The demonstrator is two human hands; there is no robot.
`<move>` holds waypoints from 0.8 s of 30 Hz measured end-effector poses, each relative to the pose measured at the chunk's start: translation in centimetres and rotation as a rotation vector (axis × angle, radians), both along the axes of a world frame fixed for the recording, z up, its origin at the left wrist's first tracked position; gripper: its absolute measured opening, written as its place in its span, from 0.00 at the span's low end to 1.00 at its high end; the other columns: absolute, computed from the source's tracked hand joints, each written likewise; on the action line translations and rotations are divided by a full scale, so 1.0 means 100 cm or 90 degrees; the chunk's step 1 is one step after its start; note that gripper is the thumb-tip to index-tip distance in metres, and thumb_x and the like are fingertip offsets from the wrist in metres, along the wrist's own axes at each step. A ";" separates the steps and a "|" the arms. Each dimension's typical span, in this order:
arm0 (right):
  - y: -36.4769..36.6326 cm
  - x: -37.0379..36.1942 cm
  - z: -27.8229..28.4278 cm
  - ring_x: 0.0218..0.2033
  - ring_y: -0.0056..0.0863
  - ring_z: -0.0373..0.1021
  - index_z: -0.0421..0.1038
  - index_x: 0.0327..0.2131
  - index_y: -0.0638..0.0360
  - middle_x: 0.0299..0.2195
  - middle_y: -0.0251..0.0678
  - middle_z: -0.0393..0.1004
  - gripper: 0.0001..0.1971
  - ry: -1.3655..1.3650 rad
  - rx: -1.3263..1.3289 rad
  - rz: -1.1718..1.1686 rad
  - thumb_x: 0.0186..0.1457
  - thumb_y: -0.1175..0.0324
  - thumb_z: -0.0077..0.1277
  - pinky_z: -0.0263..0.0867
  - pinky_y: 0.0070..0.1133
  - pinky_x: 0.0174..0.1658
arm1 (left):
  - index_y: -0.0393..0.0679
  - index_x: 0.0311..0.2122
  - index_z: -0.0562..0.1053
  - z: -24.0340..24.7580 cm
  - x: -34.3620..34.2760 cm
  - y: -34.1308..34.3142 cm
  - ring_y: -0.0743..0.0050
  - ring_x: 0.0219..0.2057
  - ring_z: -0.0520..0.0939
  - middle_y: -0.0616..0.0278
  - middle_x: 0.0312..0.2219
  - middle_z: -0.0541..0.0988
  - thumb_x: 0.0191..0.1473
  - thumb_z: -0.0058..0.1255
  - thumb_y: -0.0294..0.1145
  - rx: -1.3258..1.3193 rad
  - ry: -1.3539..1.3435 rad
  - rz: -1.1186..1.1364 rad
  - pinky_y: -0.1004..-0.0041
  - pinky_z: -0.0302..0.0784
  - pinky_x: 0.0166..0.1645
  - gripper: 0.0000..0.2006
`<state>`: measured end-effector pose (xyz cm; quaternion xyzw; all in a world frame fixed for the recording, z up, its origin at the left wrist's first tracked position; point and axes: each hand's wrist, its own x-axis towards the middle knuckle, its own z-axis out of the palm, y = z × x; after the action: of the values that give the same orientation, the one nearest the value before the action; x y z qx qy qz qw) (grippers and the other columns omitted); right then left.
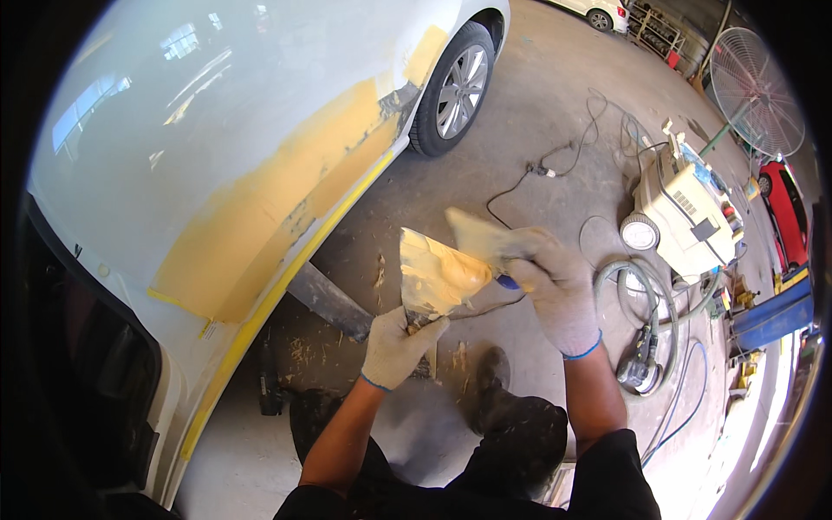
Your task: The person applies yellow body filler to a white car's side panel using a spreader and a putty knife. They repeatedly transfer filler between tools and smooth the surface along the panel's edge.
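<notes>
Head view: left hand gripped the wide spreader from below, blade tilted up to keep the yellow filler on it. Right hand, fingers closed, held a smaller spreader against it, right of the filled car panel.

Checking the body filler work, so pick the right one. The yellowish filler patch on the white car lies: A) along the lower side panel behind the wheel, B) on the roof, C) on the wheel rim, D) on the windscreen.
A: the filler patch runs along the white car's lower side panel, ending near the wheel.
</notes>
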<state>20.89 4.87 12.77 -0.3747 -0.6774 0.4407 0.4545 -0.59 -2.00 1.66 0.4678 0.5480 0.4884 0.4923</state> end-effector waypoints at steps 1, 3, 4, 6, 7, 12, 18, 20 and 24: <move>-0.001 -0.002 0.003 0.44 0.29 0.73 0.77 0.49 0.66 0.43 0.39 0.77 0.15 -0.063 -0.008 0.003 0.59 0.81 0.50 0.68 0.24 0.49 | 0.34 0.41 0.81 0.007 -0.004 0.000 0.89 0.30 0.75 0.72 0.28 0.82 0.58 0.63 0.29 -0.019 -0.005 -0.001 0.77 0.74 0.36 0.10; 0.002 0.002 -0.003 0.44 0.27 0.72 0.77 0.50 0.67 0.43 0.38 0.77 0.15 -0.166 0.019 0.021 0.59 0.81 0.50 0.68 0.23 0.49 | 0.34 0.42 0.82 0.009 -0.006 -0.002 0.89 0.31 0.75 0.71 0.28 0.82 0.58 0.63 0.29 -0.033 -0.022 0.008 0.77 0.75 0.36 0.10; 0.008 0.012 -0.014 0.44 0.26 0.72 0.77 0.50 0.67 0.43 0.37 0.77 0.16 -0.209 0.055 0.032 0.59 0.81 0.50 0.68 0.23 0.49 | 0.34 0.42 0.82 0.004 -0.005 -0.001 0.89 0.31 0.76 0.71 0.29 0.83 0.58 0.63 0.30 -0.026 -0.037 0.015 0.77 0.75 0.36 0.11; 0.012 0.016 -0.021 0.44 0.24 0.71 0.76 0.51 0.67 0.43 0.37 0.76 0.16 -0.188 0.082 0.005 0.59 0.81 0.49 0.67 0.21 0.48 | 0.34 0.42 0.82 -0.001 -0.003 -0.002 0.88 0.31 0.76 0.71 0.29 0.83 0.57 0.63 0.30 -0.012 -0.049 0.016 0.76 0.75 0.37 0.11; 0.010 0.011 -0.019 0.44 0.24 0.71 0.76 0.51 0.67 0.43 0.37 0.76 0.17 -0.125 0.072 -0.034 0.60 0.80 0.49 0.67 0.21 0.48 | 0.34 0.42 0.82 -0.002 -0.002 -0.004 0.88 0.31 0.76 0.70 0.29 0.83 0.57 0.63 0.30 -0.005 -0.046 0.010 0.76 0.75 0.37 0.11; -0.005 -0.005 -0.008 0.45 0.26 0.71 0.76 0.49 0.69 0.44 0.36 0.76 0.15 -0.018 -0.005 -0.010 0.59 0.82 0.49 0.66 0.21 0.52 | 0.35 0.42 0.82 -0.005 -0.004 -0.007 0.88 0.31 0.76 0.69 0.29 0.84 0.58 0.63 0.31 -0.022 0.041 -0.005 0.76 0.76 0.37 0.11; 0.007 0.006 -0.024 0.45 0.24 0.71 0.77 0.48 0.69 0.44 0.35 0.76 0.15 -0.144 0.017 -0.001 0.59 0.82 0.48 0.67 0.20 0.51 | 0.35 0.41 0.82 0.004 -0.005 -0.010 0.88 0.29 0.76 0.69 0.26 0.83 0.57 0.64 0.33 -0.010 -0.016 0.019 0.76 0.76 0.35 0.12; 0.003 -0.002 -0.019 0.44 0.25 0.71 0.76 0.48 0.69 0.43 0.36 0.76 0.15 0.038 -0.021 -0.071 0.59 0.82 0.48 0.67 0.21 0.51 | 0.34 0.41 0.81 -0.003 -0.005 -0.010 0.88 0.28 0.76 0.70 0.25 0.82 0.57 0.64 0.33 -0.002 0.011 -0.005 0.76 0.76 0.35 0.12; -0.001 -0.007 -0.015 0.44 0.24 0.70 0.76 0.48 0.69 0.41 0.35 0.75 0.15 -0.078 0.036 0.018 0.58 0.81 0.49 0.67 0.20 0.49 | 0.34 0.41 0.81 -0.010 -0.006 -0.012 0.87 0.27 0.76 0.71 0.25 0.81 0.58 0.63 0.33 0.003 0.047 0.020 0.76 0.75 0.34 0.12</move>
<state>20.19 4.79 11.23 -0.3786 -0.7214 0.4039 0.4161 -1.23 -3.19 0.69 0.4778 0.5717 0.4800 0.4630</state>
